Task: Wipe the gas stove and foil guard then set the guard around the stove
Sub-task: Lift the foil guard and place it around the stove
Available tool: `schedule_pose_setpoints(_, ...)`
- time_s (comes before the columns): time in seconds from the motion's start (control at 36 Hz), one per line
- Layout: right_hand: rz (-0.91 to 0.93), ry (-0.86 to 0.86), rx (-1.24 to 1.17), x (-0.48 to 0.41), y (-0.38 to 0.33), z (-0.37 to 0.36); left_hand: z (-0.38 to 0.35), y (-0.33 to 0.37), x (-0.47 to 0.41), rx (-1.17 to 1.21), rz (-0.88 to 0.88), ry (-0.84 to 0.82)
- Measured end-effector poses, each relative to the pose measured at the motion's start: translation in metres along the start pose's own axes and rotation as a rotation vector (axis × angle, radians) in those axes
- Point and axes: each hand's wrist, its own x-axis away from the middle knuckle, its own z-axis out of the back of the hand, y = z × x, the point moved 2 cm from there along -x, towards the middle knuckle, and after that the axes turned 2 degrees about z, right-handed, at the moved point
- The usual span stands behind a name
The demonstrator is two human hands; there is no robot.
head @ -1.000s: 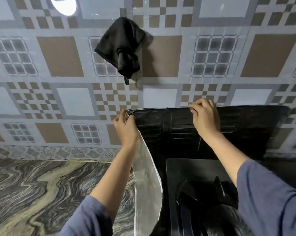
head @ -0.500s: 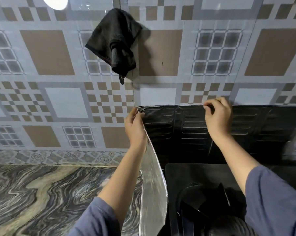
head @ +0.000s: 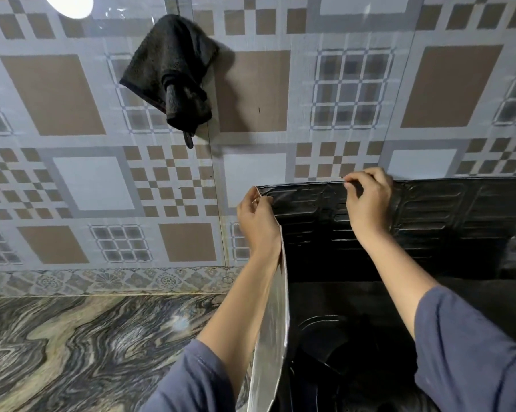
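Observation:
The foil guard point(head: 437, 212) stands upright against the tiled wall behind the black gas stove point(head: 354, 331). Its inner face looks dark and embossed. Its left wing point(head: 273, 337) folds forward along the stove's left side, silver on the outside. My left hand point(head: 258, 224) pinches the guard's top left corner at the fold. My right hand point(head: 369, 200) pinches the top edge of the back panel a little further right. Part of a burner and pan support point(head: 325, 352) shows at the bottom, mostly in shadow.
A dark cloth point(head: 173, 81) hangs on a hook on the patterned tile wall point(head: 72, 179), above and left of the guard. The marbled countertop point(head: 87, 346) stretches to the left of the stove. A light reflection point(head: 69, 4) glares at the top left.
The guard's top edge sits lower in view and further right than a second ago. My right hand slid rightwards along that edge; my left hand kept its grip on the corner.

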Motion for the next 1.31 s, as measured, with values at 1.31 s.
schedule_pose_setpoints(1.31,-0.045,-0.366,0.064,0.001,-0.044,0.018,0.041,0.053,-0.002,-0.574,-0.185,-0.2)
